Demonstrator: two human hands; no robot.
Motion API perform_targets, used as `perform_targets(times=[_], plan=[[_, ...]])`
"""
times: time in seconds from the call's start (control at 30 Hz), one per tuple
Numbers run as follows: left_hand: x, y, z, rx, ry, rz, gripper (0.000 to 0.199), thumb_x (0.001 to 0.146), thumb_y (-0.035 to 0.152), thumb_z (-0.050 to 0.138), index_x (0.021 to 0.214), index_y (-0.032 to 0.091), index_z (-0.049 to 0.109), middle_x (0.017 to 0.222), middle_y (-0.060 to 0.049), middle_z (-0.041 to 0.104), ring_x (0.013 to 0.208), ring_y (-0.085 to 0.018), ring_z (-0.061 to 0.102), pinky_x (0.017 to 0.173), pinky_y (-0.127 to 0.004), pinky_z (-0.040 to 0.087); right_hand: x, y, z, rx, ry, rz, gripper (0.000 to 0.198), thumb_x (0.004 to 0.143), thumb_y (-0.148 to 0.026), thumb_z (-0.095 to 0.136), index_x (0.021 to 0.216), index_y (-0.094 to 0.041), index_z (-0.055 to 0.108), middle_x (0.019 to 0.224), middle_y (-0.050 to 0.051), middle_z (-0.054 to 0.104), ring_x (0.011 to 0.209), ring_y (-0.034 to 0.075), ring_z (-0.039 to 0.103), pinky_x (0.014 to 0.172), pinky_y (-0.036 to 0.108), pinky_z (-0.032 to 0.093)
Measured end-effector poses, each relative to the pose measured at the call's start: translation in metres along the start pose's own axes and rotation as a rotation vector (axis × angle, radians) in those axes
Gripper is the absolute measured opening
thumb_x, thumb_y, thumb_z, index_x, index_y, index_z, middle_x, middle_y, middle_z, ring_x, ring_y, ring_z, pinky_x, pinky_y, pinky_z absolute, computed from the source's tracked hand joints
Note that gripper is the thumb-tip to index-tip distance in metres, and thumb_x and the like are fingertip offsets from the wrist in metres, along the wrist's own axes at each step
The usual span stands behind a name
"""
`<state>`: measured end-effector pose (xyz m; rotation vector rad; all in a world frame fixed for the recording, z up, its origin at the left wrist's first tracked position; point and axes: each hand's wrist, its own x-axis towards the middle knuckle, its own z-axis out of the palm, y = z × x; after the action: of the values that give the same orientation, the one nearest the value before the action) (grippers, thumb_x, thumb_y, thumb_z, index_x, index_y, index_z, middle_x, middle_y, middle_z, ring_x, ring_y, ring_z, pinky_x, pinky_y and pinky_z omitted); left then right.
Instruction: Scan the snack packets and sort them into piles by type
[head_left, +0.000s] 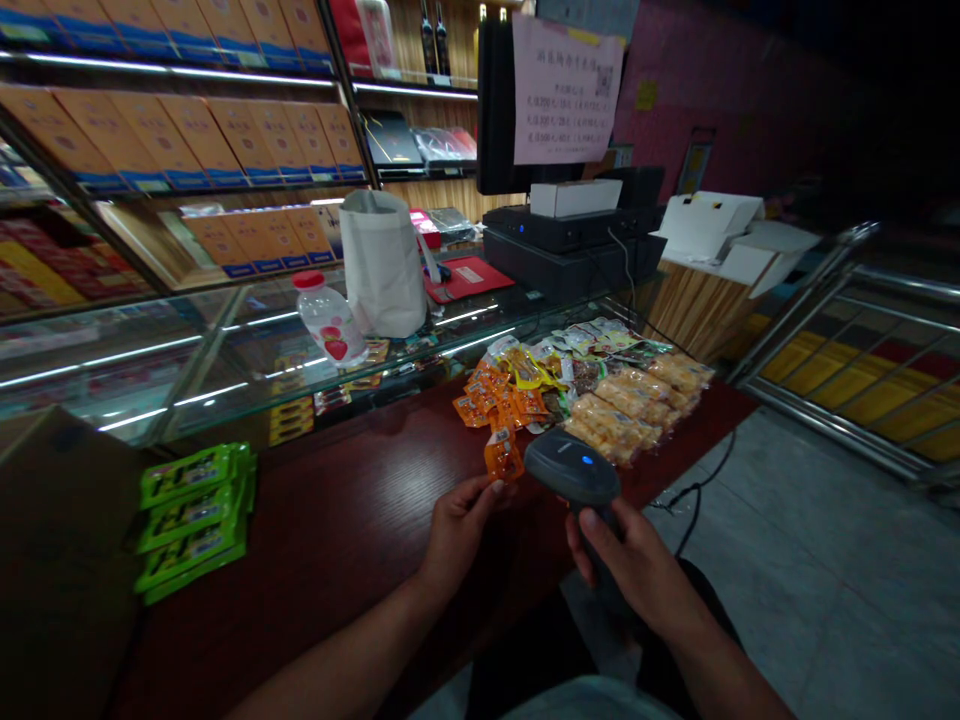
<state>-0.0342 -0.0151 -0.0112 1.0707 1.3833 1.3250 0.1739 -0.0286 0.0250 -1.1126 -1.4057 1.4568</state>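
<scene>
We are pinching a small orange packet (pixel 503 455) at its near edge with our left hand (pixel 456 525), just in front of the heaped snack packets (pixel 517 372), while our right hand (pixel 628 555) is gripping a scanner (pixel 571 470) by its handle, probably so that its head is sitting close beside the packet. The glossy dark-red worktop (pixel 337 490) is carrying the heap and some green packets (pixel 196 520), while a glass case (pixel 202 370) and lit shelves (pixel 247 78) are standing beyond in a dim room.
</scene>
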Motion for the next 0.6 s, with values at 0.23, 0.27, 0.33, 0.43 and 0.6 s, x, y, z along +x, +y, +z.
perform_targets(times=[0.23, 0.27, 0.33, 0.43, 0.6], plan=[[0.003, -0.002, -0.002, 0.056, -0.011, 0.020, 0.020, 0.080, 0.038, 0.073, 0.085, 0.020, 0.080, 0.086, -0.005, 0.079, 0.085, -0.025, 0.072, 0.080, -0.032, 0.055, 0.000, 0.007, 0.000, 0.024, -0.004, -0.008, 0.049, 0.091, -0.066, 0.057, 0.077, -0.020, 0.056, 0.057, -0.004, 0.056, 0.044, 0.010, 0.048, 0.048, 0.023, 0.038], [0.003, -0.003, -0.002, 0.041, -0.013, 0.009, 0.020, 0.080, 0.039, 0.074, 0.085, 0.020, 0.080, 0.087, -0.005, 0.079, 0.086, -0.025, 0.072, 0.081, -0.032, 0.055, 0.000, 0.008, -0.001, 0.026, 0.001, -0.013, 0.048, 0.091, -0.066, 0.058, 0.076, -0.020, 0.056, 0.058, -0.004, 0.056, 0.044, 0.009, 0.047, 0.048, 0.023, 0.039], [0.004, -0.003, -0.002, 0.007, -0.009, -0.009, 0.023, 0.078, 0.041, 0.075, 0.087, 0.020, 0.079, 0.086, -0.005, 0.079, 0.085, -0.025, 0.072, 0.081, -0.033, 0.055, -0.001, 0.010, -0.002, 0.028, 0.007, -0.022, 0.049, 0.090, -0.066, 0.058, 0.074, -0.020, 0.056, 0.061, -0.003, 0.058, 0.045, 0.009, 0.048, 0.048, 0.023, 0.039], [0.003, -0.004, 0.001, -0.008, 0.011, -0.001, 0.027, 0.076, 0.044, 0.077, 0.083, 0.019, 0.078, 0.080, -0.005, 0.077, 0.080, -0.024, 0.071, 0.079, -0.033, 0.055, -0.002, 0.013, -0.004, 0.026, 0.000, -0.002, 0.050, 0.090, -0.067, 0.058, 0.073, -0.020, 0.056, 0.060, -0.003, 0.058, 0.046, 0.010, 0.048, 0.048, 0.024, 0.039], [0.001, -0.003, -0.006, -0.144, 0.077, -0.039, 0.026, 0.078, 0.045, 0.074, 0.083, 0.019, 0.071, 0.081, -0.002, 0.076, 0.079, -0.021, 0.070, 0.079, -0.032, 0.055, -0.007, 0.019, -0.014, -0.014, 0.005, 0.057, 0.048, 0.087, -0.068, 0.062, 0.080, -0.020, 0.061, 0.053, -0.004, 0.056, 0.048, 0.013, 0.050, 0.051, 0.026, 0.039]])
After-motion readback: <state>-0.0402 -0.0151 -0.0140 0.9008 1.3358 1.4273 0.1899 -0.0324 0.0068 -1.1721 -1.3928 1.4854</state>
